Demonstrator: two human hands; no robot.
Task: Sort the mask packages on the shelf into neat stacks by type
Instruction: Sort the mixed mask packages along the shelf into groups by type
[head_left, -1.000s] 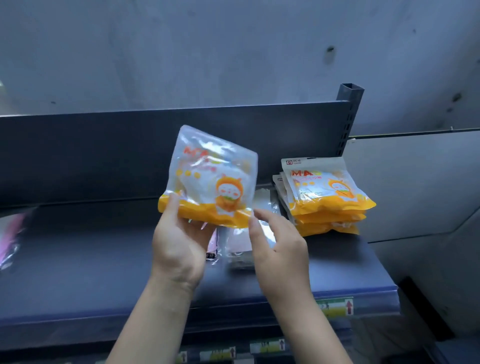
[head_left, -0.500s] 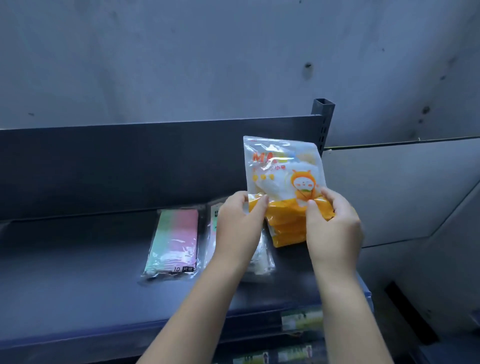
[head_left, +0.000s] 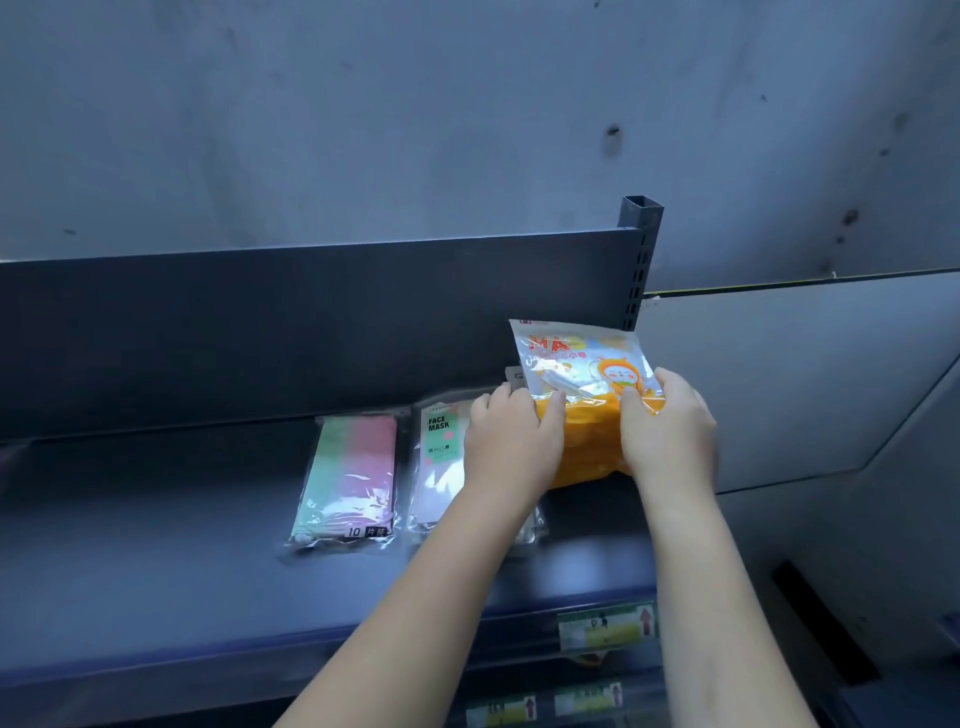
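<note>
An orange cartoon mask package (head_left: 582, 364) is pinched at its lower edge between the left hand (head_left: 511, 441) and the right hand (head_left: 670, 431), fingers closed on it, above an orange stack (head_left: 589, 452) largely hidden by both hands. Left of the left fingers, a "FACE MASK" package (head_left: 439, 457) is partly covered by the forearm; a pink-green package (head_left: 348, 478) lies beyond on the shelf (head_left: 156, 545).

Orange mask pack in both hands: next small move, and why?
Probably lower it flat and let go. Both hands, left and right, hold the orange mask pack by its lower edge, tilted up right over the orange stack of the same type at the shelf's right end. The other two types lie apart, further left.
</note>
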